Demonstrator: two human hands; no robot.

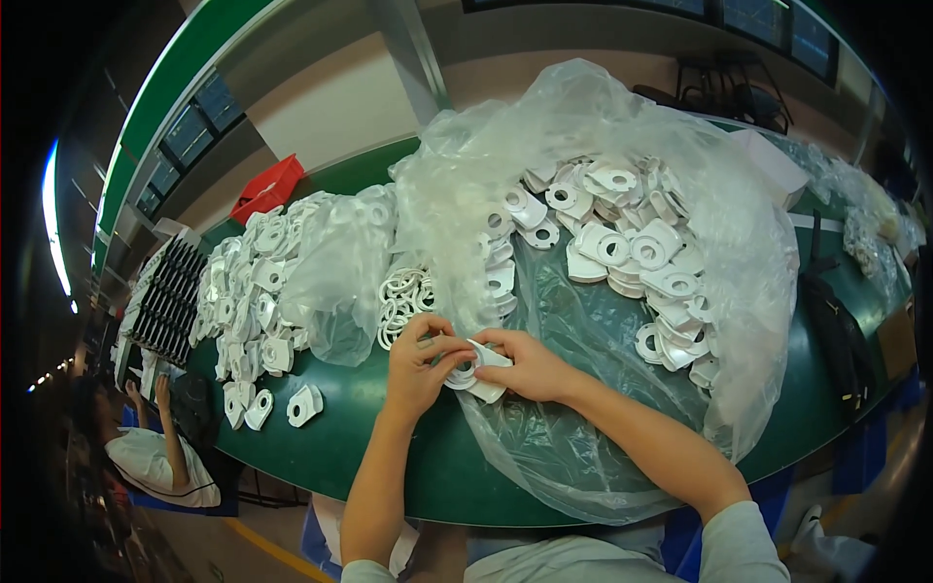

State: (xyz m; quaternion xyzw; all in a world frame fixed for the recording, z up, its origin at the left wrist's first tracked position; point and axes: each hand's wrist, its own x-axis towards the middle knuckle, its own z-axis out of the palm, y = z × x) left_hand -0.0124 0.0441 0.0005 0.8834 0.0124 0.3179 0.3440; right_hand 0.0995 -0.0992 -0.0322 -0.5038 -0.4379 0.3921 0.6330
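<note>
Between my two hands, just above the near part of the green table, is a white plastic part with a round hole (489,385). My right hand (530,365) grips its right side, with the thumb and fingers closed on it. Over its left edge, the fingers of my left hand (425,364) are bent and pressed on the ring-shaped area; whether they pinch a separate ring there is hidden. Beyond my left hand lies a pile of white rings (403,296). Farther right, many similar white parts (622,248) are heaped in a large clear plastic bag (583,107).
Another heap of white parts (262,277) covers the table's left side, partly under plastic film. Behind it is a red bin (269,187); stacked black-and-white pieces (170,301) stand at far left, near another person (160,457). A black bag (838,340) lies on the right.
</note>
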